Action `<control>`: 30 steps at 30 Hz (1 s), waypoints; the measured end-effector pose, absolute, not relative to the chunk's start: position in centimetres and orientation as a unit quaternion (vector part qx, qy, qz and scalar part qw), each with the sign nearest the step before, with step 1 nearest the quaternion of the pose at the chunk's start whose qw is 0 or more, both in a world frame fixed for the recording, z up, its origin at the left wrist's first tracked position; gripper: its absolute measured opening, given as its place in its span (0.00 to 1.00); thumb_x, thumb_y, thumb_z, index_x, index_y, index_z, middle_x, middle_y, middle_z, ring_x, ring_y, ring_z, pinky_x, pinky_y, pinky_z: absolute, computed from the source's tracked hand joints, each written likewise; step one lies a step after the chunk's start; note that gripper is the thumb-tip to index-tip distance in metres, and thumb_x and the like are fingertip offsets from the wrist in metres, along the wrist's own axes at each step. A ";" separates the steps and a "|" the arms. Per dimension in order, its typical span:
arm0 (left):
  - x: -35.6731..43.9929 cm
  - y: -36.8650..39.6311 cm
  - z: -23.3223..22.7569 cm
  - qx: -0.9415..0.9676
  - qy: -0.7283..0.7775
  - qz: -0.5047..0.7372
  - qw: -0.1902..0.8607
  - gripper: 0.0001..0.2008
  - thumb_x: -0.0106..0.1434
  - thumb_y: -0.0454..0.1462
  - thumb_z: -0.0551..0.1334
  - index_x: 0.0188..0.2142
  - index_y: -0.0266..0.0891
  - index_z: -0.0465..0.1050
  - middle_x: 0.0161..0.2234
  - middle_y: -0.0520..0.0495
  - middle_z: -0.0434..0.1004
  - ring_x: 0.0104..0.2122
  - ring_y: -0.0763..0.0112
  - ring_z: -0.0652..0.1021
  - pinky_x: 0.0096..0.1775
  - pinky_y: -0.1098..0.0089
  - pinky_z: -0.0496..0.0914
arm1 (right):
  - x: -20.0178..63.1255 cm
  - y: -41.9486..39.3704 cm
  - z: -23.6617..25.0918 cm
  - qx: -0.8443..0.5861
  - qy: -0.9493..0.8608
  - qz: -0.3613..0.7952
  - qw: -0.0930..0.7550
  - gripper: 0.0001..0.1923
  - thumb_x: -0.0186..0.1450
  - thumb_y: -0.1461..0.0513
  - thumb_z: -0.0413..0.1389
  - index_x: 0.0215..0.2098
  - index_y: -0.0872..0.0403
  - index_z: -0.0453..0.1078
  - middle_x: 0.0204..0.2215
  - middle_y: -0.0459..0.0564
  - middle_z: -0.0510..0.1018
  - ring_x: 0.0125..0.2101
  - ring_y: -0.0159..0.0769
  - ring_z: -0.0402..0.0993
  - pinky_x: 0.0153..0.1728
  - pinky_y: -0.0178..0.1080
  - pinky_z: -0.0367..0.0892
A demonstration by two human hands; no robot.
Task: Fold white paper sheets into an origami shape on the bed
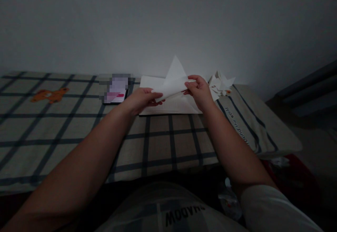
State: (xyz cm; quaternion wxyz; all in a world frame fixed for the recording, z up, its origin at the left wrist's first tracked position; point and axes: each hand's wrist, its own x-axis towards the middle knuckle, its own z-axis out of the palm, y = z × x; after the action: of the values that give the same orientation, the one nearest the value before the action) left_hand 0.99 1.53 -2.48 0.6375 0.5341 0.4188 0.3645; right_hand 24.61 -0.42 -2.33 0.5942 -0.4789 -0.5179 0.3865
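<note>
Both hands hold one white sheet of paper above a stack of white paper lying on the checked cloth. My left hand pinches the sheet's lower left edge. My right hand grips its right edge, and the sheet bends over between them with one corner pointing up.
A checked bedcover with an orange bear print covers the surface against a white wall. A blurred phone-like object lies left of the stack. Several folded paper pieces sit at the right. The cover's edge drops off at right.
</note>
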 end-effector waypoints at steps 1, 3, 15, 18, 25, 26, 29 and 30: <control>1.0 1.4 -2.4 0.544 0.428 0.361 0.625 0.07 0.50 0.38 0.72 0.25 0.37 0.78 0.27 0.42 0.81 0.25 0.71 0.77 0.26 0.73 0.72 | 24.6 -0.4 -2.4 -0.471 -0.515 0.390 0.600 0.17 0.58 0.57 0.64 0.44 0.47 0.67 0.26 0.40 0.75 0.27 0.29 0.74 0.31 0.33 0.72; 1.2 1.1 -2.2 0.555 0.447 0.355 0.605 0.08 0.48 0.38 0.73 0.24 0.37 0.78 0.27 0.44 0.80 0.26 0.72 0.77 0.28 0.74 0.71 | 24.6 -0.4 -2.3 -0.463 -0.496 0.402 0.615 0.22 0.58 0.55 0.65 0.48 0.45 0.66 0.28 0.40 0.77 0.28 0.29 0.75 0.31 0.33 0.72; 2.1 0.8 -3.6 0.637 0.459 0.395 0.477 0.14 0.50 0.46 0.71 0.29 0.37 0.80 0.23 0.51 0.76 0.24 0.75 0.72 0.28 0.73 0.66 | 23.7 -1.0 -2.6 -0.415 -0.490 0.546 0.538 0.13 0.57 0.54 0.66 0.31 0.54 0.72 0.31 0.48 0.81 0.33 0.31 0.78 0.34 0.33 0.72; 2.2 0.6 -3.4 0.657 0.453 0.364 0.480 0.14 0.49 0.43 0.72 0.33 0.37 0.81 0.24 0.52 0.77 0.23 0.75 0.72 0.27 0.73 0.65 | 23.6 -1.0 -2.6 -0.425 -0.484 0.550 0.532 0.10 0.58 0.57 0.65 0.29 0.54 0.71 0.27 0.47 0.79 0.29 0.29 0.77 0.32 0.32 0.71; 2.7 0.1 -3.5 0.642 0.442 0.363 0.511 0.19 0.47 0.37 0.72 0.40 0.37 0.75 0.24 0.54 0.75 0.22 0.74 0.75 0.26 0.73 0.69 | 23.7 -0.9 -2.9 -0.421 -0.489 0.554 0.527 0.10 0.58 0.57 0.65 0.31 0.54 0.72 0.25 0.46 0.78 0.27 0.29 0.75 0.31 0.33 0.71; 2.8 0.1 -3.5 0.648 0.433 0.362 0.511 0.19 0.48 0.37 0.72 0.41 0.38 0.73 0.23 0.54 0.75 0.22 0.74 0.75 0.26 0.74 0.69 | 23.7 -0.9 -2.9 -0.424 -0.494 0.553 0.521 0.11 0.58 0.56 0.65 0.32 0.54 0.73 0.26 0.46 0.79 0.28 0.29 0.75 0.31 0.34 0.71; 2.7 0.2 -3.3 0.643 0.407 0.388 0.520 0.19 0.49 0.36 0.71 0.41 0.40 0.70 0.23 0.56 0.76 0.23 0.74 0.76 0.27 0.74 0.71 | 23.4 -1.3 -2.7 -0.431 -0.528 0.555 0.477 0.14 0.57 0.54 0.66 0.34 0.54 0.74 0.27 0.47 0.80 0.28 0.31 0.76 0.31 0.35 0.71; 2.8 0.3 -3.3 0.635 0.401 0.402 0.524 0.19 0.49 0.35 0.70 0.40 0.40 0.69 0.22 0.57 0.75 0.22 0.74 0.76 0.28 0.74 0.71 | 23.2 -1.5 -2.6 -0.432 -0.542 0.556 0.459 0.14 0.56 0.54 0.66 0.34 0.55 0.74 0.27 0.47 0.80 0.27 0.31 0.77 0.31 0.35 0.71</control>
State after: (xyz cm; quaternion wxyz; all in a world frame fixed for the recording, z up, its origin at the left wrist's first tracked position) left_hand 2.75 0.28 -3.25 0.5241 0.6350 0.4011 0.4015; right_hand 23.22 -1.47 -2.63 0.4588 -0.4320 -0.5419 0.5560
